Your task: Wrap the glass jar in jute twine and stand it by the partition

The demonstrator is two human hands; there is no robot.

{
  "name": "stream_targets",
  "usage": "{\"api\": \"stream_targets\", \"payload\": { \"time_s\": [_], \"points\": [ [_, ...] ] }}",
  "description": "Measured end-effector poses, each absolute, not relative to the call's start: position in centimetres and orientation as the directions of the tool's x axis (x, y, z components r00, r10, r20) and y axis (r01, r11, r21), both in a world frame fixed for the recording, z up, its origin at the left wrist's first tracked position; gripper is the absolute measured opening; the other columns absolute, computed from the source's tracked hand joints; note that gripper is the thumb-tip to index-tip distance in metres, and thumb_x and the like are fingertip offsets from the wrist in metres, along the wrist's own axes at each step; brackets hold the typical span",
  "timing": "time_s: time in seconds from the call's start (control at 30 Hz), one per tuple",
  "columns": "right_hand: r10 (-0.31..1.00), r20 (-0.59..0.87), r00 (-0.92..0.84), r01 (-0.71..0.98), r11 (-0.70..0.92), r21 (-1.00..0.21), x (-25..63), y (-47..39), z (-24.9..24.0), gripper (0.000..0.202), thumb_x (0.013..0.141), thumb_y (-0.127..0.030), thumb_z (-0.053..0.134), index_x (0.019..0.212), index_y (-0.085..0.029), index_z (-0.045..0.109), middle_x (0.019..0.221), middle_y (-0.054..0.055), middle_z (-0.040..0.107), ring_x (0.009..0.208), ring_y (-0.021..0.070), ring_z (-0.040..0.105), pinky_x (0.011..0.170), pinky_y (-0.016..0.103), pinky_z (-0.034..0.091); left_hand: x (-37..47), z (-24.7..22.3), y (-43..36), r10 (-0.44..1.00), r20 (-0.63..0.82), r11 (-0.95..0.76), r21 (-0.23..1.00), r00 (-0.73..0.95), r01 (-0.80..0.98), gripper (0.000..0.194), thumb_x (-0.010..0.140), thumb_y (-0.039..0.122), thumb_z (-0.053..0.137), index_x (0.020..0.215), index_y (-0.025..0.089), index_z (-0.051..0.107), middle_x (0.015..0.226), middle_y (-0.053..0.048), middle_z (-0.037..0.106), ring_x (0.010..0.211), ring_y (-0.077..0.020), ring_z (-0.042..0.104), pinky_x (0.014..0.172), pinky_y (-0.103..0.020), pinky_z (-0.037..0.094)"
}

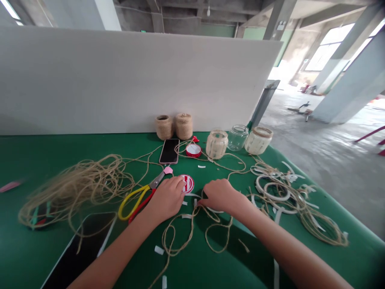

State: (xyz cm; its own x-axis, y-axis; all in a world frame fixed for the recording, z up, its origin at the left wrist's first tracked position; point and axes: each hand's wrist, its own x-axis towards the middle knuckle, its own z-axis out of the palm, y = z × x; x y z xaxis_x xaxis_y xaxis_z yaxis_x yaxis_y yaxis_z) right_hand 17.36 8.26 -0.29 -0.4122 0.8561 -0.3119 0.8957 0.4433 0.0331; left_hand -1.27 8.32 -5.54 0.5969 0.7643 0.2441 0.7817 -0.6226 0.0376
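My left hand (170,197) is closed at the middle of the green table (135,277), beside a round red-and-white tape roll (188,184); its fingertips touch or nearly touch the roll's left edge. What its fingers hold, if anything, is hidden. Just to the right, my right hand (219,196) has its fingers bent together at a jute twine (192,228) and a white strip (192,195). The twine loops down the table below both hands. Scissors (141,196) with yellow and red handles lie left of my left hand.
Loose twine (96,180) piles at left, over a dark tablet (81,249). A phone (169,151), twine-wrapped jars (184,126), a clear jar (238,137) and another tape roll (193,150) stand or lie behind. White rings (273,188) and twine lie right. A white panel (135,80) borders the back.
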Motion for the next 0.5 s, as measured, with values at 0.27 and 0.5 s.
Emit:
{"api": "stream_targets", "payload": {
  "time_s": [0.27, 0.5],
  "points": [
    [0.858, -0.253, -0.447, 0.882, 0.469, 0.032, 17.15, 8.38, -0.96, 0.026, 0.082, -0.031, 0.048, 0.085, -0.014, 0.067, 0.085, 0.014, 0.069, 0.079, 0.0271, 0.066, 0.062, 0.032, 0.047, -1.47, -5.17, 8.26, 0.76, 0.235, -0.629, 0.028, 0.606, 0.777, 0.029, 0.08, 0.014, 0.04, 0.106, 0.012, 0.053, 0.119, -0.014, 0.055, 0.104, -0.0266, 0.052, 0.087, -0.042, 0.042],
    [0.858, -0.199, -0.473, 0.871, 0.49, 0.041, 16.93, 8.04, -0.29, 0.022, 0.078, -0.01, 0.044, 0.087, -0.012, 0.064, 0.081, 0.014, 0.068, 0.078, 0.0251, 0.066, 0.06, 0.029, 0.046, -1.57, -4.89, 8.34, 0.752, 0.228, -0.639, 0.025, 0.618, 0.769, 0.029, 0.079, 0.014, 0.041, 0.106, 0.014, 0.053, 0.116, -0.011, 0.057, 0.105, -0.0252, 0.051, 0.088, -0.041, 0.039]
  ]
}}
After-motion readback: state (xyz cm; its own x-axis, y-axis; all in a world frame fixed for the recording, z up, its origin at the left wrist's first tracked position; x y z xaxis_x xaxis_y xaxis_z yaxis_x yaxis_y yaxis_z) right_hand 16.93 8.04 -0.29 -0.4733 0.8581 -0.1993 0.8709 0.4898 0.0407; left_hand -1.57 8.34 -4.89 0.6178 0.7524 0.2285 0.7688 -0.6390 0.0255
